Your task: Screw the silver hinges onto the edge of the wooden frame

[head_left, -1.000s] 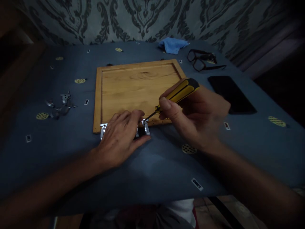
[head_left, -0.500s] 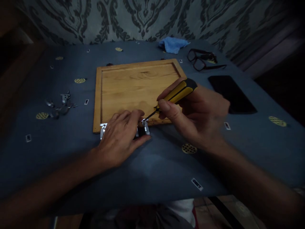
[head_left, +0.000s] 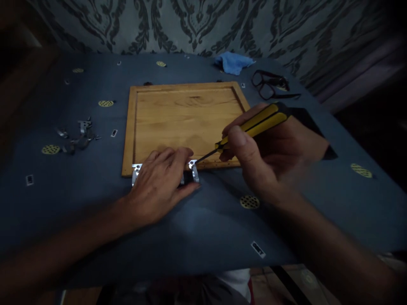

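Observation:
A wooden panel (head_left: 190, 123) with a raised frame lies flat on the table. At its near edge my left hand (head_left: 160, 178) presses over silver metal fittings (head_left: 193, 171), fingers on top and thumb along the near side. Metal shows on both sides of this hand, with a dark part beside the thumb; the middle is hidden. My right hand (head_left: 270, 148) grips a yellow and black screwdriver (head_left: 259, 123), slanting down to the left. Its tip is right beside the screw area of the right-hand fitting; I cannot tell if it touches.
Several loose metal hinge-like parts (head_left: 83, 134) lie to the left. Behind the panel on the right are a blue cloth (head_left: 235, 63) and eyeglasses (head_left: 269, 84). A dark flat object (head_left: 307, 118) sits partly behind my right hand. Patterned blue cloth (head_left: 203, 237) covers the table.
My right hand and the screwdriver have moved right, pulling the tip slightly off the fitting and tilting the shaft flatter. My left hand stays on the fittings; the view has shifted slightly.

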Demonstrator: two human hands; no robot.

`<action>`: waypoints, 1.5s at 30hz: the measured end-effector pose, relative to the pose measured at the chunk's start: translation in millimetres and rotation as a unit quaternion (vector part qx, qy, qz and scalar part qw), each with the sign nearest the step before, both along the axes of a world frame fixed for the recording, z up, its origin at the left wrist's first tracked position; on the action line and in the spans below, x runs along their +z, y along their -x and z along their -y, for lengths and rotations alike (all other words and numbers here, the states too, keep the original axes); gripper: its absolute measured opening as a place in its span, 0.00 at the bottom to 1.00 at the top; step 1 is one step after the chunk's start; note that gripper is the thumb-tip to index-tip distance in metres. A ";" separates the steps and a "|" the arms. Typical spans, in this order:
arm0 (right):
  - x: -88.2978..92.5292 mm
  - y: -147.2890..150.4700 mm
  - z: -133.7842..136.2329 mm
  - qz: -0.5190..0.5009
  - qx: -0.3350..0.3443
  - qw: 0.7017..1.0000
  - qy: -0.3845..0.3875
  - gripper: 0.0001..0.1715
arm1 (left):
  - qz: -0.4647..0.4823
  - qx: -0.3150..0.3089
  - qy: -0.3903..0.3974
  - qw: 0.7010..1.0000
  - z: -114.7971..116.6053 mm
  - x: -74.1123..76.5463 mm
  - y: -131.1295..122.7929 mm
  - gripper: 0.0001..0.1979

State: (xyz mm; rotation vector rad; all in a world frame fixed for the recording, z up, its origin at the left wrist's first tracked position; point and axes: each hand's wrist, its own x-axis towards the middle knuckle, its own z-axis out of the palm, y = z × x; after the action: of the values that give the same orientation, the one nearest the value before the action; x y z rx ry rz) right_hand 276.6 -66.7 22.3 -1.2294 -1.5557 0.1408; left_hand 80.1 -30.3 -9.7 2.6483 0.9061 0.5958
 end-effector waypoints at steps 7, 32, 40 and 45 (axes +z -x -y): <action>-2.5 0.3 -0.6 0.009 -0.006 1.000 -0.026 0.06 | 0.001 -0.009 -0.007 1.000 0.4 -0.6 -0.4 0.23; -0.8 -2.7 -1.9 0.052 0.048 0.997 0.015 0.15 | -0.001 0.011 0.010 1.000 1.1 -1.3 -2.0 0.22; 1.3 -5.3 -3.4 0.055 0.084 0.995 0.010 0.09 | 0.001 0.013 0.019 1.000 1.1 0.1 -2.4 0.20; 8.0 -1.5 4.7 -0.030 -0.005 0.999 -0.023 0.07 | 0.004 0.013 0.013 1.000 0.8 -1.6 -1.8 0.21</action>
State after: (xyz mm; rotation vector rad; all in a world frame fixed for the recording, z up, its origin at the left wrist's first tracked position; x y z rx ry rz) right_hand 278.1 -71.4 30.3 -1.1871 -1.4929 0.1333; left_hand 81.9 -31.1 -11.3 2.6137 0.9422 0.5961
